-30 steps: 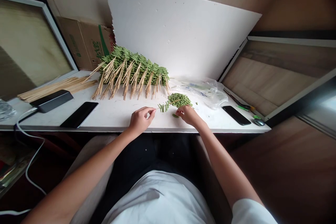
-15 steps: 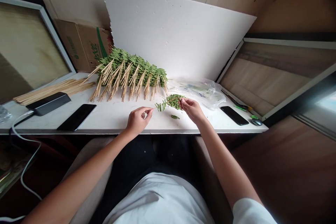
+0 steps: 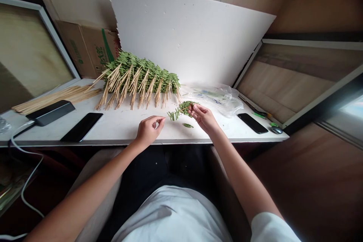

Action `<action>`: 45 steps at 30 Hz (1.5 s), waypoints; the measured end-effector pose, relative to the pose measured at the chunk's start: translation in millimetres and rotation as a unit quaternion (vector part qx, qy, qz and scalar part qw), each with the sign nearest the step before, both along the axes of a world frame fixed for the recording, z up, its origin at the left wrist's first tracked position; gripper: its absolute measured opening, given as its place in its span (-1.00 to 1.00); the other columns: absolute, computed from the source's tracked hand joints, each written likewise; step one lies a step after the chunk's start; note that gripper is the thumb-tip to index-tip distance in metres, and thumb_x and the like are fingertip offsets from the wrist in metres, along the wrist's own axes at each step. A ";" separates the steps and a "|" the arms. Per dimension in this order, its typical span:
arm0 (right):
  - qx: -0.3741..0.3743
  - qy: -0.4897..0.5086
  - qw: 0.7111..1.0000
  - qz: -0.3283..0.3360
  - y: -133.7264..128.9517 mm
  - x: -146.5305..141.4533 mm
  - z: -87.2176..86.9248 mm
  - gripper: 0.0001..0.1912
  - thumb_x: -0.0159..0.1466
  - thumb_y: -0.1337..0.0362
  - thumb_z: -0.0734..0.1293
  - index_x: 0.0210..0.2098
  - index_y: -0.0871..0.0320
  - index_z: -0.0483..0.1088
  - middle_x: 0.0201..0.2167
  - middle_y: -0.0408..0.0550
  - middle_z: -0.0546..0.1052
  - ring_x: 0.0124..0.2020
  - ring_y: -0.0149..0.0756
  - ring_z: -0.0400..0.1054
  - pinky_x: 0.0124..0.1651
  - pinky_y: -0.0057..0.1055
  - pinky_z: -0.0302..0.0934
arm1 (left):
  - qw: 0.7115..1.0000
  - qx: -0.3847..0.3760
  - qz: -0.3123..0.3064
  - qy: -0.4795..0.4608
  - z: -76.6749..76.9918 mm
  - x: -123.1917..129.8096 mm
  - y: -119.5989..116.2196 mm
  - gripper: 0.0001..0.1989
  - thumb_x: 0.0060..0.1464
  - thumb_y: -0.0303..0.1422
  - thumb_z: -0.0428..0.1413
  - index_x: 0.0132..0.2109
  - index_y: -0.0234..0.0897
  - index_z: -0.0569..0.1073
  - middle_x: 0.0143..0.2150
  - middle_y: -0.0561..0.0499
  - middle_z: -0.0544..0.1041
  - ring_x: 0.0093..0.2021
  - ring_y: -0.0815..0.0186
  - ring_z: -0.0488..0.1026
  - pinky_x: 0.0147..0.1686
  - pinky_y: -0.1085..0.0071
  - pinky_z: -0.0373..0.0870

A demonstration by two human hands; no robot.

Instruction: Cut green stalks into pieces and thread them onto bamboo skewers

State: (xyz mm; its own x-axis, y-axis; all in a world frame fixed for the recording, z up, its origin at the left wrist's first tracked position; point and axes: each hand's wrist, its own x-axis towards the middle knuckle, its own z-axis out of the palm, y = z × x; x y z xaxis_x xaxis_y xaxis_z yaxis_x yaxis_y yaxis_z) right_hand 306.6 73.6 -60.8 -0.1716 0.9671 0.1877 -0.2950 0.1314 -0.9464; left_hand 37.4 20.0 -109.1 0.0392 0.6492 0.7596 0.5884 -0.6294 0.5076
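My left hand [image 3: 150, 130] pinches the end of a thin wooden skewer near the table's front edge. Several short green bean pieces [image 3: 173, 114] are threaded side by side on that skewer. My right hand [image 3: 202, 116] is just right of them, thumb and fingertips together over a small pile of green pieces [image 3: 185, 106]; whatever is between its fingertips is too small to make out. One loose green piece [image 3: 188, 125] lies in front of the pile. Behind, a large stack of filled green skewers [image 3: 141, 69] has its bare stick ends pointing forward.
Bare skewers [image 3: 59, 97], a black device [image 3: 51, 112] and a phone [image 3: 82, 127] lie at left. Clear plastic bags [image 3: 221, 100], another phone [image 3: 252, 123] and a mouse [image 3: 276, 130] are at right. A white foam board [image 3: 187, 34] stands behind.
My right hand has moved slightly left, over the small pile and closer to the threaded pieces. The left hand has barely moved. The view has shifted slightly.
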 end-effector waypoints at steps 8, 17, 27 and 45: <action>-0.018 0.011 1.000 -0.018 -1.7 -2.8 0.1 -0.48 0.02 -0.12 0.68 -0.21 0.09 0.63 -0.14 0.00 0.71 -0.06 -0.14 0.63 -0.11 -0.38 0.53 | 1.000 -0.002 0.011 0.001 3.0 -1.7 -0.3 -0.83 0.32 -0.32 0.20 -0.10 -0.25 0.69 -0.31 -0.02 0.67 -0.50 0.38 0.34 -0.38 0.40 0.35; -0.018 0.022 0.999 -0.029 -3.7 -3.0 -0.1 -0.51 0.05 -0.09 0.68 -0.20 0.08 0.62 -0.13 -0.01 0.71 -0.01 -0.10 0.64 -0.16 -0.38 0.54 | 1.000 0.011 0.004 0.002 5.0 -2.0 -0.5 -0.82 0.34 -0.31 0.19 -0.11 -0.25 0.69 -0.32 -0.02 0.65 -0.52 0.39 0.28 -0.40 0.40 0.31; -0.008 0.016 0.999 -0.040 -2.9 -4.6 -2.3 -0.56 0.04 -0.06 0.68 -0.21 0.06 0.65 -0.12 -0.02 0.72 0.05 -0.03 0.62 -0.09 -0.33 0.55 | 1.000 0.006 -0.003 0.002 3.5 -2.5 -0.4 -0.82 0.34 -0.32 0.19 -0.11 -0.24 0.70 -0.30 -0.02 0.66 -0.52 0.40 0.27 -0.41 0.40 0.30; -0.002 0.006 0.999 -0.051 -5.2 -9.6 -2.2 -0.57 0.02 -0.06 0.69 -0.29 0.08 0.65 -0.21 0.00 0.72 -0.04 -0.03 0.65 -0.13 -0.31 0.53 | 1.000 0.014 -0.001 0.009 0.5 -1.6 -1.1 -0.82 0.36 -0.32 0.18 -0.12 -0.23 0.69 -0.30 -0.02 0.66 -0.50 0.38 0.28 -0.40 0.40 0.30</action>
State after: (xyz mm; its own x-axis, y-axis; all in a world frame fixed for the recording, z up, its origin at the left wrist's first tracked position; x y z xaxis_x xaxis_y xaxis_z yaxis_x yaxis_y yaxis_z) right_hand 297.1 68.4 -63.0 -0.0688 0.9802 0.1854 -0.2923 0.1579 -0.9432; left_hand 35.8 18.9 -108.6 0.0549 0.6281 0.7762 0.5967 -0.6439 0.4789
